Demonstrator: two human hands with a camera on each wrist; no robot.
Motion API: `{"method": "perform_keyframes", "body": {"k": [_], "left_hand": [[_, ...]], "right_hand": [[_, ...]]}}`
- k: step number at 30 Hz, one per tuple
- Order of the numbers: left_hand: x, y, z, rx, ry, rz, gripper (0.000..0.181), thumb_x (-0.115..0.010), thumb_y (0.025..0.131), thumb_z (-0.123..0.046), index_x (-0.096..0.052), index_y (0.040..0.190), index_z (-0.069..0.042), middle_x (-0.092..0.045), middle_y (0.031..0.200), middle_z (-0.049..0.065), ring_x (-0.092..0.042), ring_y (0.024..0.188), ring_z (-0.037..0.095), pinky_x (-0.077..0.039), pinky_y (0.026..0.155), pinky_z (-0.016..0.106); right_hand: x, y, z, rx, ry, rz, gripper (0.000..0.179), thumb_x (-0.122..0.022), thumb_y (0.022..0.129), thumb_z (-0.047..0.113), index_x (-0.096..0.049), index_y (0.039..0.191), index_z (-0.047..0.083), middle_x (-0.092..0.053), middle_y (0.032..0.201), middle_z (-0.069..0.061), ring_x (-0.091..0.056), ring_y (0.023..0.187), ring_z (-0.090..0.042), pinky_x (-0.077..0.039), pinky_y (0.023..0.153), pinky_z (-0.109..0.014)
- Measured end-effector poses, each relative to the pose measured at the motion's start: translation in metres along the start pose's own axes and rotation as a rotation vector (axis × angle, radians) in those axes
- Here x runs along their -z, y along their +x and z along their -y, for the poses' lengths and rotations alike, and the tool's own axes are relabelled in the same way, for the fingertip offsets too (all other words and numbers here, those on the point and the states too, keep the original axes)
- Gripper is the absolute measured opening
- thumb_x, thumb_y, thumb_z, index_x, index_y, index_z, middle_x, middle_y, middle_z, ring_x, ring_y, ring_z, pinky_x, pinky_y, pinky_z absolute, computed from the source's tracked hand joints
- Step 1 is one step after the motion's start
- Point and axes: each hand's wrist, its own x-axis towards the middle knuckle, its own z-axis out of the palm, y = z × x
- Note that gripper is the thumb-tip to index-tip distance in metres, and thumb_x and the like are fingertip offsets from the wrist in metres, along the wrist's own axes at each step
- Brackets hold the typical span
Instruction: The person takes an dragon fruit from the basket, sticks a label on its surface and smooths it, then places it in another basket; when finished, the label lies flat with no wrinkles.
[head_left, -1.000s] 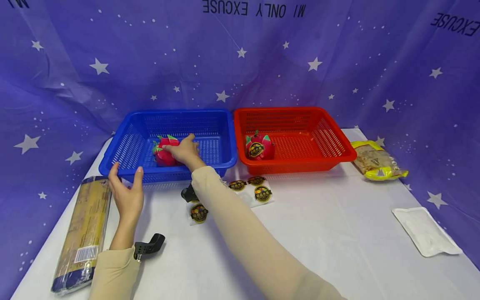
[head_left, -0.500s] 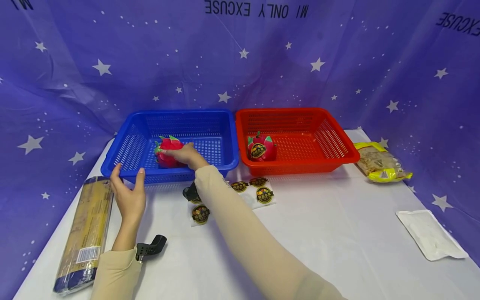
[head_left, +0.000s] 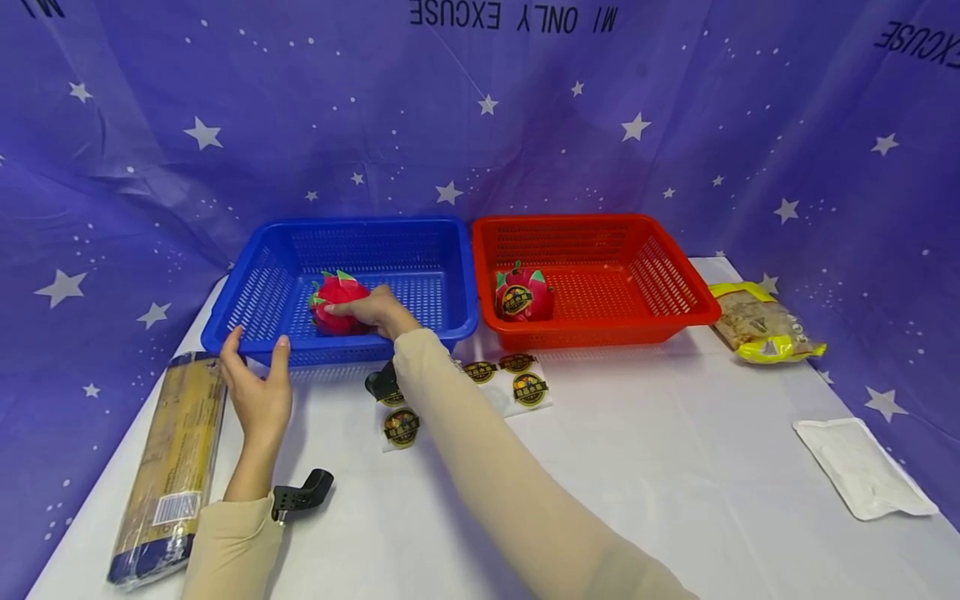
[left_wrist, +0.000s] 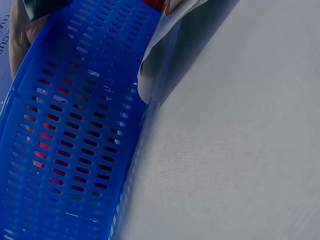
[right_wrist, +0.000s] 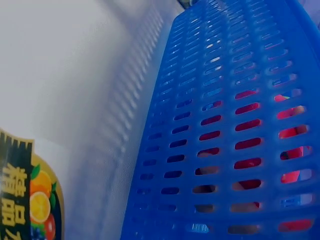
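Note:
A pink-red dragon fruit [head_left: 337,302] with green leaf tips lies in the blue basket [head_left: 262,343] in the head view. My right hand [head_left: 380,310] reaches over the front rim and grips the fruit from its right side, thumb across the near face, the other fingers mostly hidden. At the basket's front left corner is my left hand [head_left: 258,392], thumb and fingers spread, fingertips right at the rim. Both wrist views face the basket's slotted wall [left_wrist: 75,130], and pink shows through its slots in the right wrist view.
A red basket [head_left: 600,327] adjoins on the right, with a stickered dragon fruit [head_left: 525,296] inside. Sticker sheets [head_left: 517,392] lie in front. A long clear-wrapped package [head_left: 168,467] lies left, a yellow-edged bag [head_left: 761,321] and a white pouch [head_left: 862,467] right.
My right hand has settled lower around the dragon fruit, its fingers dropping from view behind it. My left hand has kept its place at the rim. The head view has shifted slightly.

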Motion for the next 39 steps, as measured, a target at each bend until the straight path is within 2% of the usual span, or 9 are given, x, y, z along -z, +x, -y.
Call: {"method": "perform_keyframes", "body": {"k": [5,9,15,19,24,27,31,34,39], "left_hand": [[0.0,0.001,0.001,0.003,0.006,-0.001,0.06,-0.055,0.087,-0.041,-0.026,0.137,-0.027,-0.024,0.144,0.005,-0.017,0.138,0.018,-0.012,0.114,0.036],[0.0,0.001,0.0,0.003,0.004,0.001,0.061,-0.055,0.086,-0.041,-0.026,0.138,-0.026,-0.024,0.143,0.006,-0.017,0.138,0.019,-0.012,0.114,0.037],[0.001,0.001,-0.001,0.015,0.005,0.002,0.06,-0.055,0.087,-0.04,-0.025,0.137,-0.027,-0.023,0.144,0.005,-0.017,0.139,0.019,-0.012,0.114,0.038],[0.001,0.003,0.0,0.011,0.007,-0.005,0.06,-0.056,0.086,-0.041,-0.027,0.137,-0.028,-0.025,0.143,0.004,-0.018,0.138,0.018,-0.013,0.114,0.037],[0.0,0.003,0.0,0.015,0.009,-0.004,0.061,-0.056,0.086,-0.041,-0.027,0.137,-0.027,-0.025,0.143,0.005,-0.019,0.138,0.019,-0.014,0.114,0.037],[-0.001,0.003,0.001,0.014,0.012,-0.006,0.06,-0.056,0.086,-0.041,-0.027,0.137,-0.027,-0.025,0.143,0.005,-0.019,0.137,0.019,-0.014,0.113,0.038],[-0.001,0.003,0.001,0.006,0.012,-0.006,0.06,-0.056,0.086,-0.041,-0.027,0.136,-0.028,-0.025,0.143,0.005,-0.02,0.137,0.02,-0.014,0.113,0.038],[-0.002,0.003,0.001,0.005,0.008,-0.003,0.06,-0.055,0.086,-0.042,-0.027,0.137,-0.028,-0.025,0.143,0.005,-0.019,0.138,0.02,-0.014,0.114,0.039],[-0.002,0.005,0.002,0.002,0.007,-0.01,0.06,-0.056,0.086,-0.042,-0.027,0.136,-0.029,-0.025,0.143,0.006,-0.019,0.138,0.02,-0.014,0.113,0.039]], "right_hand": [[0.002,0.002,-0.002,-0.007,-0.005,0.03,0.062,-0.076,0.071,0.029,-0.045,0.117,0.001,-0.059,0.105,-0.009,-0.059,0.086,-0.017,-0.052,0.081,-0.029],[0.005,0.004,-0.003,-0.016,0.003,0.08,0.065,-0.076,0.071,0.031,-0.045,0.12,0.001,-0.059,0.11,-0.01,-0.057,0.09,-0.018,-0.05,0.086,-0.031],[0.007,0.007,0.0,-0.073,-0.005,0.128,0.066,-0.077,0.069,0.035,-0.048,0.12,0.004,-0.058,0.111,-0.007,-0.054,0.094,-0.019,-0.046,0.091,-0.032],[0.009,0.009,0.002,-0.102,0.025,0.168,0.069,-0.077,0.069,0.035,-0.046,0.122,0.005,-0.056,0.114,-0.006,-0.053,0.094,-0.019,-0.05,0.084,-0.032],[0.011,0.013,0.002,-0.141,0.108,0.191,0.07,-0.075,0.072,0.032,-0.042,0.127,0.003,-0.054,0.115,-0.009,-0.053,0.09,-0.02,-0.054,0.071,-0.03],[0.011,0.014,0.002,-0.16,0.191,0.213,0.068,-0.074,0.074,0.029,-0.041,0.127,0.004,-0.054,0.114,-0.011,-0.056,0.095,-0.022,-0.055,0.072,-0.033],[0.012,0.014,0.002,-0.168,0.354,0.241,0.064,-0.075,0.074,0.022,-0.042,0.126,0.006,-0.051,0.116,-0.014,-0.055,0.104,-0.029,-0.055,0.072,-0.038],[0.015,0.012,0.003,-0.149,0.437,0.262,0.061,-0.075,0.074,0.021,-0.044,0.124,0.007,-0.052,0.115,-0.013,-0.056,0.103,-0.031,-0.055,0.072,-0.04],[0.02,0.006,0.009,-0.064,0.498,0.343,0.051,-0.069,0.08,0.02,-0.046,0.124,0.008,-0.052,0.116,-0.009,-0.055,0.104,-0.031,-0.053,0.079,-0.041]]}}
